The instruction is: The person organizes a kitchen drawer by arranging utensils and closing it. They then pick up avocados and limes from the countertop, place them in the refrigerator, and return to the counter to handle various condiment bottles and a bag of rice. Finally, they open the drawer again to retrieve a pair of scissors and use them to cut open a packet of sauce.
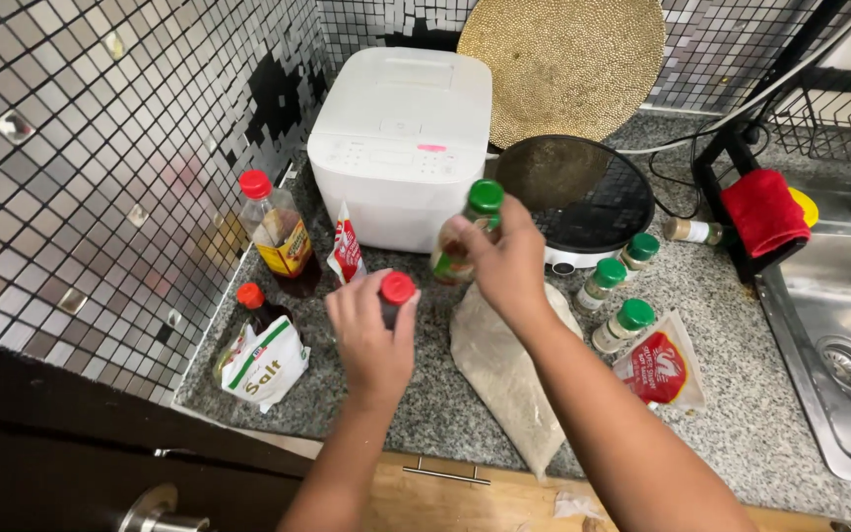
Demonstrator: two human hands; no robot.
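My left hand (371,335) grips a dark bottle with a red cap (397,289), standing on the speckled granite counter (741,414). My right hand (506,258) holds a bottle with a green cap (485,197) lifted just in front of the white rice cooker (403,143). A clear bag of pale grain (504,379) lies on the counter under my right forearm.
At the left stand a brown-liquid bottle with red cap (276,229), a small red-capped bottle (253,303), a salt bag (266,363) and a red-white sachet (347,248). Three green-capped spice jars (621,286), a red pouch (660,369), a black round hotplate (583,197) and the steel sink (839,325) lie right.
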